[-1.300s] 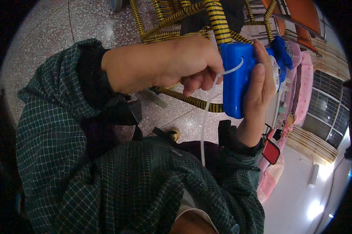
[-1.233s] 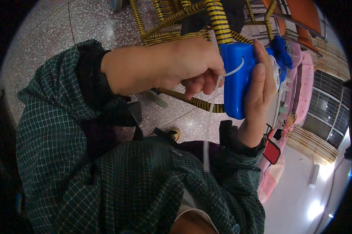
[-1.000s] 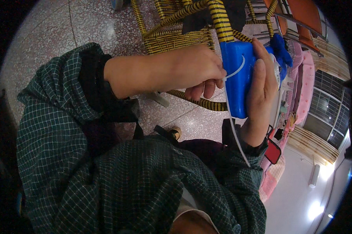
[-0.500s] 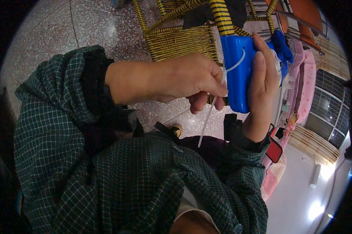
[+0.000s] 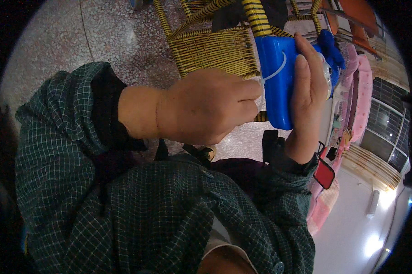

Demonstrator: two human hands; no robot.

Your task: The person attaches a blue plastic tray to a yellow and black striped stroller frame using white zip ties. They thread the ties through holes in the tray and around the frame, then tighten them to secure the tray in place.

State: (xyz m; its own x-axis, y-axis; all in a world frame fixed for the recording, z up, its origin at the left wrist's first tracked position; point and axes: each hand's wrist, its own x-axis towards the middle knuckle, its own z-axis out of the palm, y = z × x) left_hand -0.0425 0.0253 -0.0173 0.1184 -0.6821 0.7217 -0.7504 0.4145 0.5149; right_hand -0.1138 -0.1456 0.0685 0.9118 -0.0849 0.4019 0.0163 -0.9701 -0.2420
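Note:
My right hand (image 5: 306, 91) wraps around a blue rectangular block (image 5: 274, 86) and holds it upright against a yellow-and-black wound chair bar (image 5: 254, 16). A thin white tie (image 5: 277, 69) loops across the block's face. Its end disappears into my left hand (image 5: 201, 107), which is closed in a fist right against the block's left edge. Just behind my left hand is the woven yellow wicker panel (image 5: 210, 48) of the chair. The tie's tail is hidden inside the fist.
A speckled stone floor (image 5: 110, 32) lies beneath the chair. A blue cloth (image 5: 330, 48) sits behind the block. Pink padded furniture (image 5: 359, 100) and a barred window (image 5: 388, 132) are at the right. A small red object (image 5: 323, 173) hangs by my right wrist.
The tie's long loose tail hung down below my left hand earlier and is now out of sight. My left hand has closed up against the block's edge. The right hand keeps its hold.

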